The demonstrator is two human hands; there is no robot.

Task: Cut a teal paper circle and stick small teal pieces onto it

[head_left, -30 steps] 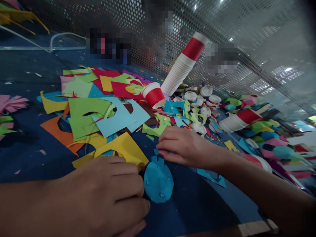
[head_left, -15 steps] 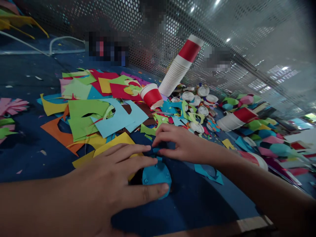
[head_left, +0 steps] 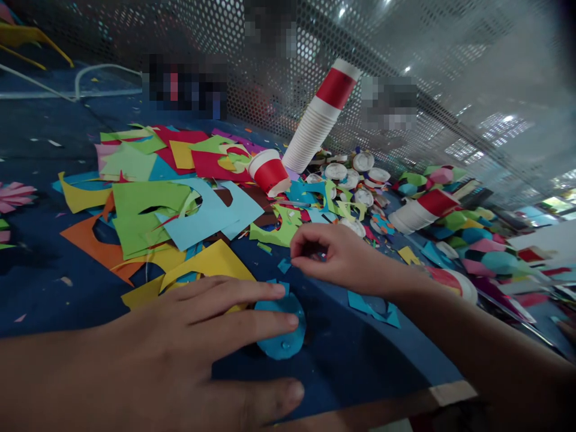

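A round blue paper disc [head_left: 284,347] with small clear drop-like dots lies on the blue tabletop. My left hand [head_left: 216,333] is open with fingers spread. Two of its fingertips rest over the disc, and the thumb is apart from it, below. Just beyond the disc, my right hand [head_left: 337,255] is closed in a pinch, with a small blue paper piece [head_left: 284,266] at its fingertips. Another small blue tab [head_left: 282,287] shows at the disc's far edge, partly covered by a left finger.
Cut coloured paper sheets [head_left: 148,222] are heaped at left and centre. Behind stand a red-and-white paper cup [head_left: 270,173] and a tall leaning cup stack [head_left: 319,117]. White round pieces [head_left: 335,172] and another cup stack [head_left: 423,211] lie at right. A perforated metal screen [head_left: 216,36] backs the table.
My left thumb has come off the disc, and two left fingers now reach over it. My right hand has drawn slightly away from the disc, still pinching.
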